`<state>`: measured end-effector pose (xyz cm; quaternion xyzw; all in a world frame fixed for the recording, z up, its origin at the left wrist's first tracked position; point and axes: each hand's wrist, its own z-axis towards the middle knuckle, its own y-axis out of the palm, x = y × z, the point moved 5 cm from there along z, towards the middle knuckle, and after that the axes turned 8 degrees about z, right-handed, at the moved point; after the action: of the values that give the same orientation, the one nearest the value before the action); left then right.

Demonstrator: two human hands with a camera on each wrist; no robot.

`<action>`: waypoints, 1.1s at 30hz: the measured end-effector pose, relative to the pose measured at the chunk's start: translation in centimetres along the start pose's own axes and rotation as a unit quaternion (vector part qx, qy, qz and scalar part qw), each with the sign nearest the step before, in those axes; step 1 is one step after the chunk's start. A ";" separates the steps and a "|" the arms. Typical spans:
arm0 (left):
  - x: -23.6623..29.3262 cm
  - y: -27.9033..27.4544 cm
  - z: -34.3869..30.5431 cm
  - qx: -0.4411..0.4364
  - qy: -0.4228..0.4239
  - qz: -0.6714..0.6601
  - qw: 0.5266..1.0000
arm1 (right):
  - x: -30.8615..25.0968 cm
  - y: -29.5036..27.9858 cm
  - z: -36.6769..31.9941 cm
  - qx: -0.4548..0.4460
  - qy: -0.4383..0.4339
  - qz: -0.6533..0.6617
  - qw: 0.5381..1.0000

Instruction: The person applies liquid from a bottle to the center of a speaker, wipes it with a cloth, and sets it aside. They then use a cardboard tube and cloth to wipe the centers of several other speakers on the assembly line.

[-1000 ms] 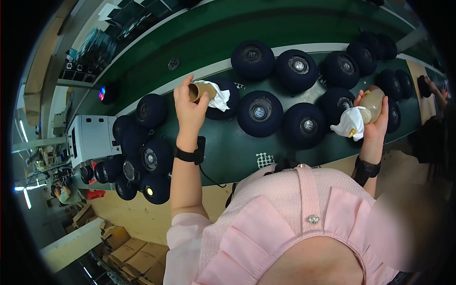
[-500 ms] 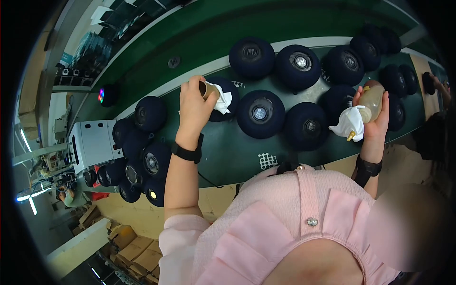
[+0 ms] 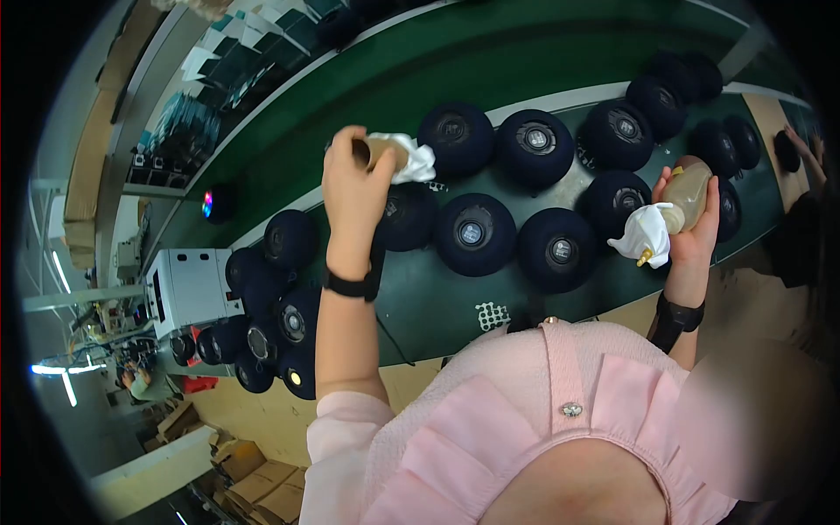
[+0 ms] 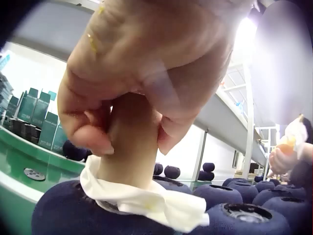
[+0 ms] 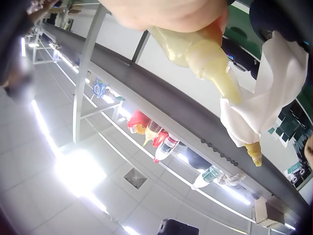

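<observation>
My left hand [image 3: 354,197] grips a hollow brown tube [image 3: 385,157] between thumb and fingers. Crumpled white cloth [image 4: 146,203] covers the tube's lower end, which comes down over the top of a round, dark blue, fabric-covered unit [image 4: 88,218] in the left wrist view. In the palm of my right hand [image 3: 696,234] lies a translucent squeeze bottle [image 3: 689,191] of yellowish liquid, with thumb and fingers round it. White cloth [image 3: 643,232] is draped about its neck, and a yellow-crusted nozzle tip [image 5: 254,154] pokes out through it.
Several more dark blue round units [image 3: 473,234] stand in rows on the green bench [image 3: 420,306]. A white machine [image 3: 192,289] and a cluster of units are at the left. Cardboard boxes [image 3: 267,486] lie on the floor. Another person's hand [image 3: 801,144] shows at far right.
My left hand has carried the tube and cloth farther from my body, past the near unit to beside a far-row one. The head view has tilted slightly; the right hand keeps its hold.
</observation>
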<state>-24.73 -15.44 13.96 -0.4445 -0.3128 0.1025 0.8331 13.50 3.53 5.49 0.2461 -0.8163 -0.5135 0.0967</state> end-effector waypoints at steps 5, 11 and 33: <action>2.5 7.5 5.0 -0.072 0.046 0.002 0.996 | -1.9 -1.2 -0.2 -0.006 -0.032 -0.011 0.999; 2.4 11.6 4.9 -0.126 0.044 0.007 0.991 | -3.4 -2.3 -0.7 0.045 -0.071 -0.002 0.996; 3.2 12.2 4.2 -0.144 0.088 0.043 0.985 | -0.6 -1.6 0.6 0.032 -0.015 0.010 0.999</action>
<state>-23.52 -4.04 7.28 -0.5802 -0.2309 0.0524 0.7793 14.24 3.79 3.88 0.2328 -0.8363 -0.4897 0.0819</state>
